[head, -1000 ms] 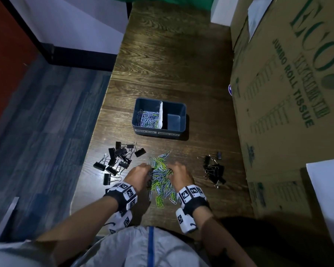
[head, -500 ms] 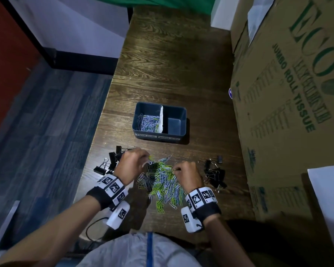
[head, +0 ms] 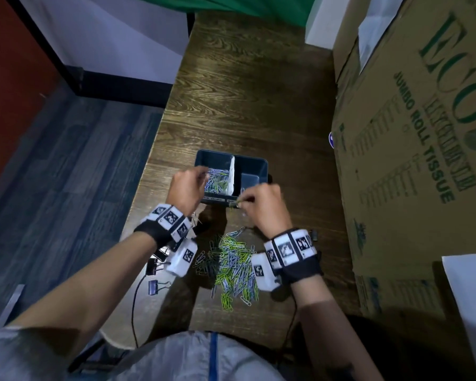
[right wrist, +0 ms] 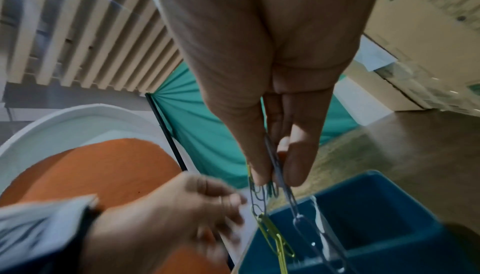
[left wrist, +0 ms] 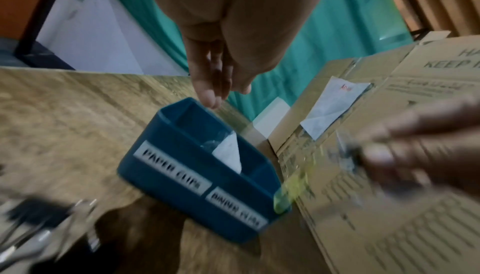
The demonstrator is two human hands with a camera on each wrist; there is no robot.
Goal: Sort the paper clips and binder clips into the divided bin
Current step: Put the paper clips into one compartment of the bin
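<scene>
The blue divided bin (head: 250, 160) (left wrist: 155, 188) (right wrist: 405, 200) stands mid-table; its left compartment holds paper clips (head: 216, 182), and the right one looks empty. My left hand (head: 188, 185) (left wrist: 215, 90) hovers over the left compartment, fingers straight, nothing in them. My right hand (head: 261, 202) (right wrist: 278, 172) pinches several dangling paper clips (right wrist: 272, 231) (head: 238, 204) above the bin's front edge. A loose pile of paper clips (head: 231, 265) lies between my wrists. Black binder clips (head: 157, 270) lie at the left, partly hidden by my left wrist.
A big cardboard box (head: 410, 160) walls off the table's right side, close to the bin. The table's left edge (head: 154, 149) drops to the floor. A thin cable (head: 134, 298) hangs at the near edge. One binder clip (head: 314, 235) peeks out beside my right wrist.
Both hands have lifted off the paper clip pile and moved forward to the bin. The right one carries paper clips; the left one has opened over the left compartment.
</scene>
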